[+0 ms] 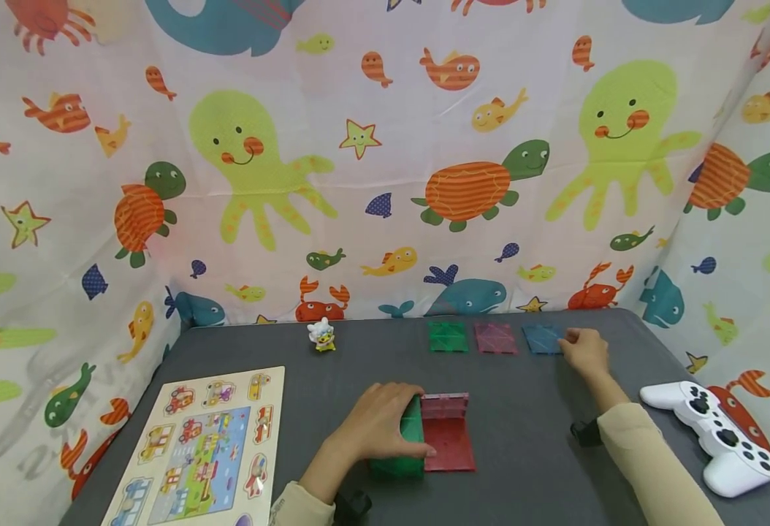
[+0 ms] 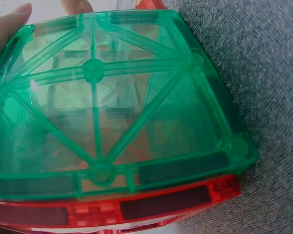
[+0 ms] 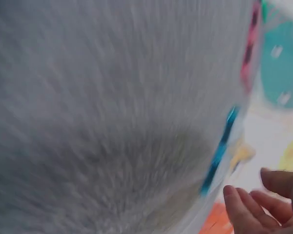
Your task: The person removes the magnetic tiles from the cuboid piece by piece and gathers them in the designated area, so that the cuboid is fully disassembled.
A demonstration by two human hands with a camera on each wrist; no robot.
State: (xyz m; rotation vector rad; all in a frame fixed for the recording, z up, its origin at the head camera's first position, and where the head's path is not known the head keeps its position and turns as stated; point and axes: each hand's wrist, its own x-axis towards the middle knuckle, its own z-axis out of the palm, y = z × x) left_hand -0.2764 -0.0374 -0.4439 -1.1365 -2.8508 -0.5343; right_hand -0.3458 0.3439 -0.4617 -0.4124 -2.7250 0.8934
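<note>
My left hand (image 1: pixel 391 425) curls over the top of an upright green magnetic tile (image 1: pixel 413 427) that leans against a red tile piece (image 1: pixel 447 435), one red tile flat and one standing behind it. The left wrist view fills with the green tile (image 2: pixel 112 107) above a red tile edge (image 2: pixel 112 209), with a fingertip (image 2: pixel 10 24) at the top left. At the far side lie three flat tiles: green (image 1: pixel 448 337), magenta (image 1: pixel 495 338) and blue (image 1: pixel 541 338). My right hand (image 1: pixel 578 349) is at the blue tile's right edge, fingers (image 3: pixel 254 204) relaxed beside the blurred blue edge (image 3: pixel 217 151).
A wooden vehicle puzzle board (image 1: pixel 201 446) lies at the front left. A white game controller (image 1: pixel 720 435) sits at the right edge of the grey table (image 1: pixel 530 409). A small toy figure (image 1: pixel 322 336) stands at the back. Sea-animal fabric (image 1: pixel 359 146) walls the table in.
</note>
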